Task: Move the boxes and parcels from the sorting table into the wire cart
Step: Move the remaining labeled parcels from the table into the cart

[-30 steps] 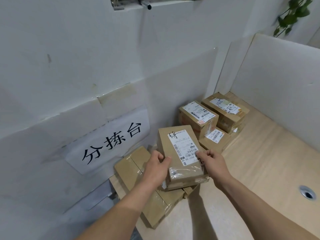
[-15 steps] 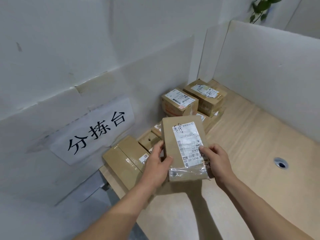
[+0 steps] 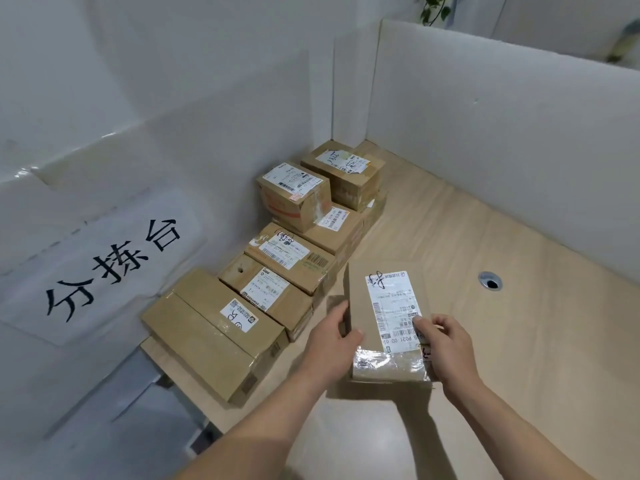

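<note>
On my left I see a row of boxes (image 3: 277, 258) along the wall of the table (image 3: 502, 323). My left hand (image 3: 329, 344) grips the left edge of the parcel (image 3: 388, 306), thumb on top. The parcel sits between both hands, above the table. My right hand (image 3: 446, 344) pinches its right edge over the label (image 3: 393, 306)

Labelled box (image 3: 384, 306) between both hands
</note>
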